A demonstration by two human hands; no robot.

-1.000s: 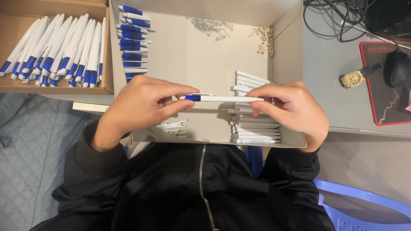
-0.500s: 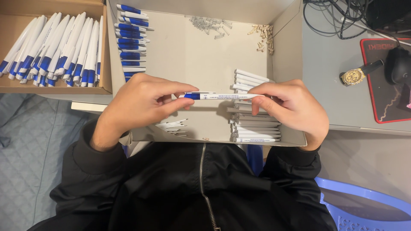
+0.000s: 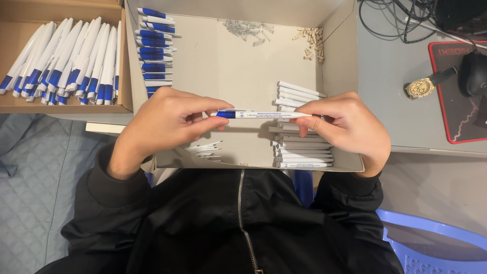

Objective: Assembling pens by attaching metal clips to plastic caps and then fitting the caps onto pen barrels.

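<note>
White-and-blue pen (image 3: 261, 114) lies level above the open cardboard box (image 3: 337, 66); left hand (image 3: 165, 122) pinches its blue end, right hand (image 3: 350, 127) grips its white barrel; white barrels (image 3: 302, 147) stacked beneath.

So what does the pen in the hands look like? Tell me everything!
The pen is slim, with a white barrel that looks like plastic and a blue section at its left end. Small print, too tiny to make out, runs along the barrel. It lies level, held crosswise above an open cardboard box. The left hand pinches the blue end with its fingertips, and the right hand pinches the white end. Nothing else touches it.
</note>
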